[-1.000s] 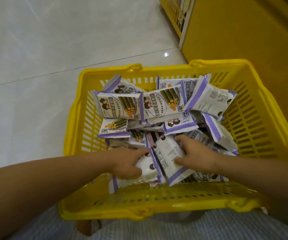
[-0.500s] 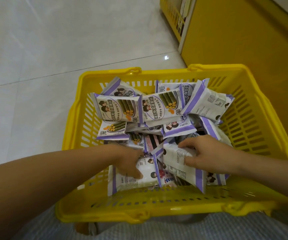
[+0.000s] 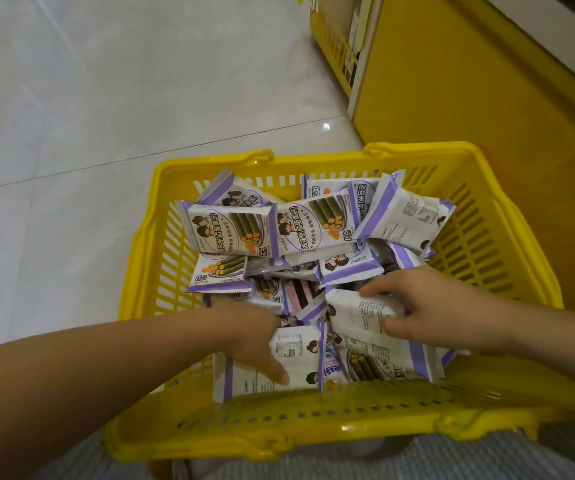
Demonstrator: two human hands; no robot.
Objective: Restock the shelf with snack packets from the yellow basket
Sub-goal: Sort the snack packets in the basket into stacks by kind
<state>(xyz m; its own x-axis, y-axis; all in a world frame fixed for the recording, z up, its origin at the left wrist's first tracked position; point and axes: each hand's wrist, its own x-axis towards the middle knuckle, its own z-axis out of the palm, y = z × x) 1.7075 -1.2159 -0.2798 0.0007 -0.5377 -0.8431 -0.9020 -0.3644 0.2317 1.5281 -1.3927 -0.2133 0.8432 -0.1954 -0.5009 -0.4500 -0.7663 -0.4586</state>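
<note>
1. Basket (image 3: pixel 507 237) is heaped with purple-edged packets (image 3: pixel 313 226).
2. Left hand (image 3: pixel 251 341) holds near packet (image 3: pixel 296 355), thumb on top.
3. Right hand (image 3: pixel 428 306) pinches right packet (image 3: pixel 355 317).
4. Shelf (image 3: pixel 452 98) stands beyond the basket, on the floor (image 3: pixel 106 98).

Right hand (image 3: pixel 431 306) now grips white packet (image 3: pixel 355 322); left hand (image 3: pixel 251 337) slid nearer.

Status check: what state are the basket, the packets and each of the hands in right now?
yellow basket: holds a loose heap of packets.
snack packets: jumbled, some face up, some face down.
left hand: grips the near-left packet, face down.
right hand: pinches the near-right packet, face down.
</note>
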